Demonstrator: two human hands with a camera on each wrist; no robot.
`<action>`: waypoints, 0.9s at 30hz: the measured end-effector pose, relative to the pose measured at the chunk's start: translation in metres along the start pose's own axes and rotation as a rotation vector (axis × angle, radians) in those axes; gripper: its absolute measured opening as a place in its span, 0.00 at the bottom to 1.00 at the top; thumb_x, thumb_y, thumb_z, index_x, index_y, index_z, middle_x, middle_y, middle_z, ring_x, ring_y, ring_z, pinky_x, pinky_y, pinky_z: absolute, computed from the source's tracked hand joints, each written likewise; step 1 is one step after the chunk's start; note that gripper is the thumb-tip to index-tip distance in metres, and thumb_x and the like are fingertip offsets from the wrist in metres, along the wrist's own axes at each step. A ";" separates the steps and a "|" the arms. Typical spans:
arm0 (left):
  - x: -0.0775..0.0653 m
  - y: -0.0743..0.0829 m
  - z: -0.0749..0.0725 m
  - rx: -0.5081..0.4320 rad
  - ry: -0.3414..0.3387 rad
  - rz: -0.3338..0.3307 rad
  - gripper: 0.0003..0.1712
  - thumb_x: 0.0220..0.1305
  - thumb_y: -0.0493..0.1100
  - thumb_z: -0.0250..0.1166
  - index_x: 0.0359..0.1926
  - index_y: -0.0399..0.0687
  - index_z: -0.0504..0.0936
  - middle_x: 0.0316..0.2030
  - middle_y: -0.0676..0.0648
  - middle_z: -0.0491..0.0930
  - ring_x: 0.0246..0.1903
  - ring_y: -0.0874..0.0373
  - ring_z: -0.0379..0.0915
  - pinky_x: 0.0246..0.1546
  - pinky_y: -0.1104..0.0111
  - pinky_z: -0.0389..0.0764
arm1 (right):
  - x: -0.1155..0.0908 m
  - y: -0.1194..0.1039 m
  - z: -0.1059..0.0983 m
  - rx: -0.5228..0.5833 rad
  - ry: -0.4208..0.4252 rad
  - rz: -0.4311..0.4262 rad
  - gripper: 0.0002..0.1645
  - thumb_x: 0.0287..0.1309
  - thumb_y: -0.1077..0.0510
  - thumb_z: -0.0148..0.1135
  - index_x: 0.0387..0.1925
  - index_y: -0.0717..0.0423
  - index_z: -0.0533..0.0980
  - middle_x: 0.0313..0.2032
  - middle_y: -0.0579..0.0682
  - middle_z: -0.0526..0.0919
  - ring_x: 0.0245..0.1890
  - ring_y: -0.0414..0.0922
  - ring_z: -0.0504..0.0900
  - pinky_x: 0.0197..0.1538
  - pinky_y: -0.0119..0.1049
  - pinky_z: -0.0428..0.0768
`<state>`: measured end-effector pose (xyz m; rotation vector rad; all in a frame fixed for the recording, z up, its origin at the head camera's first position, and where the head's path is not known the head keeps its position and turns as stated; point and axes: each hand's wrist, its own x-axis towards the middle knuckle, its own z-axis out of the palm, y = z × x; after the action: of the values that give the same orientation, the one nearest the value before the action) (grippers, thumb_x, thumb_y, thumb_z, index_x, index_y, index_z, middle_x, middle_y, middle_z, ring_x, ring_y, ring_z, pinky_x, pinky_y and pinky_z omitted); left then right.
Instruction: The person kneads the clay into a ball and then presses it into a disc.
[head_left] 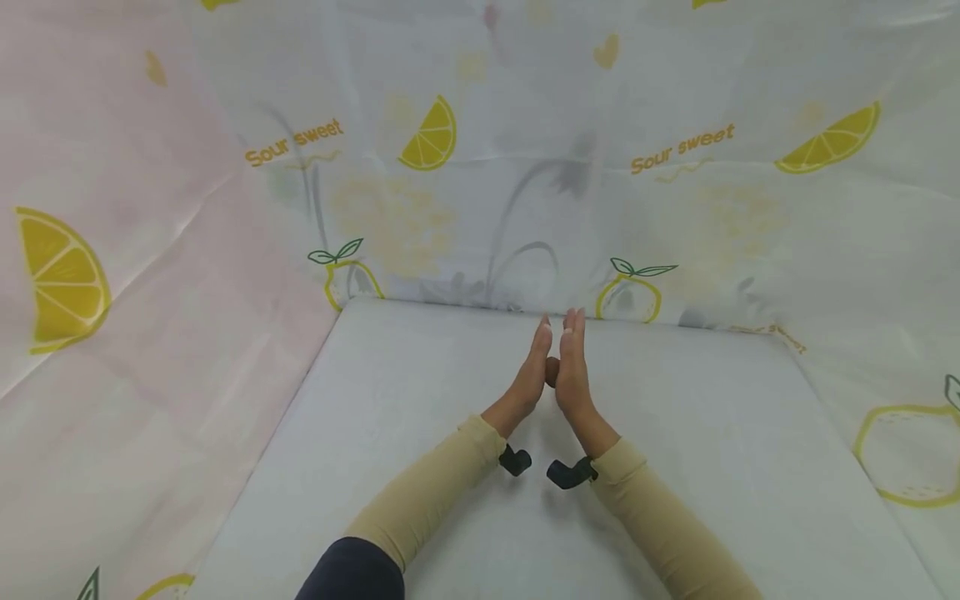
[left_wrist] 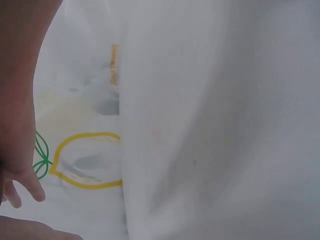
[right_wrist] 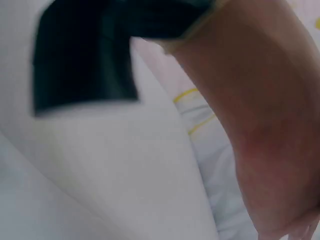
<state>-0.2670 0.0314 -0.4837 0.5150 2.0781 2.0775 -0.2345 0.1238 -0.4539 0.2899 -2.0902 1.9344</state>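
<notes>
A small brown ball (head_left: 552, 372) sits between my two palms in the head view, held above the white tabletop; its material is too small to tell. My left hand (head_left: 531, 375) presses it from the left, fingers straight and pointing forward. From the other side my right hand (head_left: 573, 372) presses with straight fingers too. The left wrist view catches the right hand (left_wrist: 20, 140) at its left edge, and a bit of the left hand (left_wrist: 35, 230) at the bottom. Large in the right wrist view is the left hand's wrist side (right_wrist: 280, 185). Neither wrist view shows the ball.
Beneath the hands lies a white tabletop (head_left: 420, 367). A lemon-print sheet (head_left: 495, 125) rises behind it and along both sides. Black wrist mounts (head_left: 570, 473) sit under both cream sleeves, close to each other.
</notes>
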 end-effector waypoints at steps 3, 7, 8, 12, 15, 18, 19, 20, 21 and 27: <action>-0.002 -0.002 0.003 -0.012 -0.012 0.006 0.43 0.79 0.67 0.28 0.82 0.47 0.39 0.81 0.50 0.39 0.79 0.58 0.31 0.77 0.55 0.37 | 0.006 0.005 -0.006 0.044 0.021 0.044 0.39 0.81 0.50 0.29 0.80 0.58 0.29 0.81 0.56 0.39 0.80 0.48 0.42 0.79 0.44 0.41; -0.005 0.002 0.006 -0.019 -0.018 0.009 0.43 0.79 0.67 0.28 0.82 0.48 0.39 0.81 0.50 0.39 0.79 0.58 0.31 0.77 0.55 0.37 | 0.008 -0.001 -0.012 0.056 0.029 0.098 0.39 0.80 0.51 0.28 0.80 0.59 0.29 0.81 0.56 0.39 0.80 0.50 0.42 0.79 0.44 0.40; -0.005 0.003 0.006 -0.015 -0.019 0.010 0.42 0.79 0.66 0.28 0.82 0.48 0.39 0.81 0.50 0.38 0.79 0.58 0.30 0.77 0.55 0.37 | 0.008 0.000 -0.013 0.045 0.030 0.103 0.39 0.80 0.51 0.28 0.80 0.60 0.29 0.81 0.56 0.39 0.80 0.50 0.42 0.79 0.44 0.40; -0.004 0.008 0.003 -0.008 -0.021 0.025 0.43 0.79 0.67 0.27 0.82 0.48 0.39 0.81 0.51 0.38 0.79 0.58 0.30 0.77 0.56 0.37 | 0.009 0.007 -0.014 0.012 0.035 0.112 0.38 0.81 0.50 0.28 0.80 0.63 0.30 0.81 0.58 0.39 0.80 0.52 0.42 0.79 0.46 0.41; -0.003 0.012 0.002 0.003 -0.030 0.047 0.43 0.79 0.68 0.26 0.82 0.48 0.37 0.81 0.51 0.36 0.79 0.59 0.29 0.77 0.57 0.36 | 0.007 0.013 -0.016 -0.003 0.022 0.113 0.38 0.81 0.52 0.26 0.79 0.65 0.30 0.80 0.61 0.37 0.80 0.55 0.42 0.79 0.48 0.40; -0.001 0.016 0.001 -0.002 -0.017 0.072 0.42 0.79 0.66 0.26 0.82 0.48 0.37 0.81 0.51 0.37 0.79 0.60 0.30 0.77 0.58 0.37 | 0.003 0.016 -0.015 0.000 -0.002 0.118 0.37 0.81 0.53 0.24 0.78 0.67 0.30 0.80 0.62 0.36 0.80 0.56 0.40 0.79 0.49 0.38; -0.001 0.019 0.001 -0.007 -0.010 0.078 0.41 0.80 0.65 0.26 0.82 0.48 0.37 0.81 0.51 0.37 0.79 0.59 0.31 0.77 0.58 0.38 | 0.002 0.017 -0.015 0.000 -0.007 0.118 0.37 0.81 0.53 0.24 0.78 0.67 0.30 0.80 0.62 0.36 0.80 0.56 0.39 0.79 0.49 0.37; -0.001 0.021 0.000 -0.015 -0.002 0.082 0.40 0.81 0.63 0.26 0.82 0.47 0.38 0.81 0.50 0.38 0.79 0.59 0.31 0.77 0.58 0.38 | 0.001 0.017 -0.014 0.002 -0.011 0.117 0.37 0.81 0.53 0.24 0.78 0.67 0.29 0.80 0.62 0.36 0.80 0.56 0.39 0.79 0.50 0.37; 0.000 0.022 0.000 -0.024 0.005 0.088 0.39 0.81 0.62 0.26 0.82 0.47 0.38 0.81 0.50 0.38 0.79 0.59 0.32 0.77 0.58 0.39 | -0.001 0.017 -0.013 0.007 -0.014 0.120 0.37 0.81 0.53 0.24 0.79 0.66 0.29 0.80 0.61 0.36 0.80 0.55 0.39 0.79 0.49 0.37; 0.004 0.026 -0.002 -0.045 0.029 0.075 0.37 0.82 0.59 0.28 0.82 0.49 0.39 0.81 0.52 0.39 0.79 0.60 0.32 0.77 0.58 0.38 | -0.010 0.013 -0.003 0.020 -0.033 0.075 0.37 0.82 0.53 0.25 0.79 0.64 0.28 0.81 0.58 0.37 0.80 0.51 0.39 0.79 0.49 0.38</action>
<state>-0.2682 0.0302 -0.4578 0.5677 2.0521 2.1804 -0.2292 0.1274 -0.4695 0.2525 -2.1327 2.0065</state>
